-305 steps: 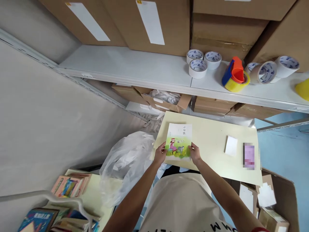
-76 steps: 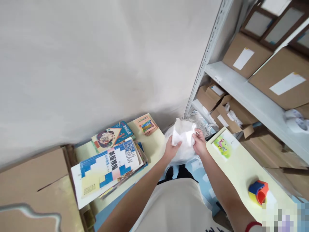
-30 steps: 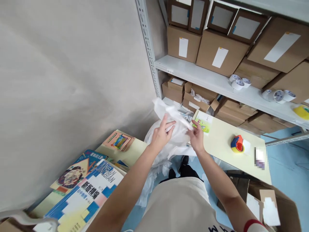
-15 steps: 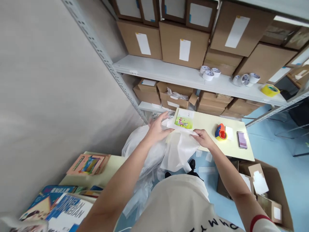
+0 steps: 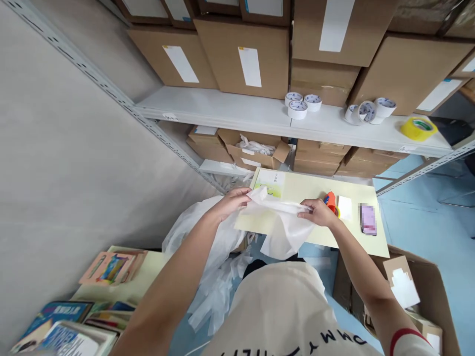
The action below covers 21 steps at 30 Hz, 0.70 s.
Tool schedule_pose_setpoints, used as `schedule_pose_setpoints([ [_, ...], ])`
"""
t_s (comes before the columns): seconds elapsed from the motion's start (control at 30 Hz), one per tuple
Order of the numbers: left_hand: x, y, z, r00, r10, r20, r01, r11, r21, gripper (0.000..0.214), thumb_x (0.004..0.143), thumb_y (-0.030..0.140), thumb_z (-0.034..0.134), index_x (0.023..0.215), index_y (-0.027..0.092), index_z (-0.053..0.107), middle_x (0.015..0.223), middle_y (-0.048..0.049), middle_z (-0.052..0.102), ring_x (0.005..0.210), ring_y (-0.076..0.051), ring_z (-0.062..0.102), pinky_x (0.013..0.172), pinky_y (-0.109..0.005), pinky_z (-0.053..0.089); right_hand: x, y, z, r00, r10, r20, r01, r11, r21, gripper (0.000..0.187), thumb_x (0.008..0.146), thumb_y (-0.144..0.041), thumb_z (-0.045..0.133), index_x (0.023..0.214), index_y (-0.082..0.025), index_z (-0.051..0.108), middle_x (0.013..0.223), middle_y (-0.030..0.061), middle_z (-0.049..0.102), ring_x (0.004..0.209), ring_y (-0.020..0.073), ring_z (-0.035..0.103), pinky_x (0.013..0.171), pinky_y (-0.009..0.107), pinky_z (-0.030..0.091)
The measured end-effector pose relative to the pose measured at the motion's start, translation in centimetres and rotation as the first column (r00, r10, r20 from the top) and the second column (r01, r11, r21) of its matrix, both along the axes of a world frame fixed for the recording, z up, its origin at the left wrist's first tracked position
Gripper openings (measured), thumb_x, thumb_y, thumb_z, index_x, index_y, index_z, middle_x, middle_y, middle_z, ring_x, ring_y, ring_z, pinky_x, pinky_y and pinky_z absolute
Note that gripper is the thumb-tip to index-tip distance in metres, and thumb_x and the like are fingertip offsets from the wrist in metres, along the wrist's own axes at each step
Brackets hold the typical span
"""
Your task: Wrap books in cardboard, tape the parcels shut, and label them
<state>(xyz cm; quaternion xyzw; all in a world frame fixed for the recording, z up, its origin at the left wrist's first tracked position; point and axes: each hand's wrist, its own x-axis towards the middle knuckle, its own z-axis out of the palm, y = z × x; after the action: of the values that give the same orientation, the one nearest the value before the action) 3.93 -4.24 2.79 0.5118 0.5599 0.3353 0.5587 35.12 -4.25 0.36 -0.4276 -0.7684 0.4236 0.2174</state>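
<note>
A thin, translucent white wrapping sheet (image 5: 284, 220) stretches between my two hands above the near edge of a cream table (image 5: 304, 185), its lower part hanging down over the edge. At its upper left corner my left hand (image 5: 233, 201) pinches it between thumb and fingers. My right hand (image 5: 317, 212) is closed round the sheet's right end. Behind the sheet lies a booklet (image 5: 267, 180) with a white and green cover, its lower part hidden. Close beyond my right hand is a red and blue tape dispenser (image 5: 328, 199), partly covered by that hand.
A white card (image 5: 345, 208) and a purple phone (image 5: 368, 219) lie at the table's right. Shelves (image 5: 222, 106) with cartons and tape rolls (image 5: 297, 110) stand behind. Books (image 5: 109, 267) are at lower left, an open carton (image 5: 426, 296) at lower right, bundled white sheeting (image 5: 208, 222) on the left.
My left hand was spread open beside the sheet and is now pinching its corner. The sheet is lifted and drawn out across, covering the booklet's lower part. The view has shifted.
</note>
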Motion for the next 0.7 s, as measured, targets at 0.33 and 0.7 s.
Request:
schedule_pose_setpoints([
  [0.33, 0.3, 3.7, -5.0, 0.87, 0.348, -0.35, -0.269, 0.929, 0.255, 0.037, 0.079, 0.054, 0.049, 0.077, 0.019, 0.06, 0.069, -0.0014, 0.063, 0.07, -0.018, 0.059, 0.066, -0.027, 0.048, 2.9, 3.3, -3.4, 0.982, 0.127, 0.141, -0.062, 0.918, -0.393, 0.025, 0.066, -0.042, 0.073, 0.065, -0.019, 0.062, 0.059, -0.0046, 0.052, 0.055, 0.0117, 0.045, 0.05, 0.023, 0.031],
  [0.7, -8.4, 1.7, -14.7, 0.743, 0.105, -0.661, -0.199, 0.978, -0.069, 0.035, 0.082, 0.05, 0.039, 0.065, 0.023, 0.055, 0.062, -0.0045, 0.064, 0.066, -0.022, 0.062, 0.065, -0.03, 0.049, 7.0, 0.3, -10.2, 0.899, -0.06, 0.434, 0.258, 0.873, -0.414, 0.01, 0.088, -0.024, 0.052, 0.089, -0.019, 0.061, 0.075, 0.0029, 0.065, 0.066, 0.0176, 0.06, 0.062, 0.028, 0.043],
])
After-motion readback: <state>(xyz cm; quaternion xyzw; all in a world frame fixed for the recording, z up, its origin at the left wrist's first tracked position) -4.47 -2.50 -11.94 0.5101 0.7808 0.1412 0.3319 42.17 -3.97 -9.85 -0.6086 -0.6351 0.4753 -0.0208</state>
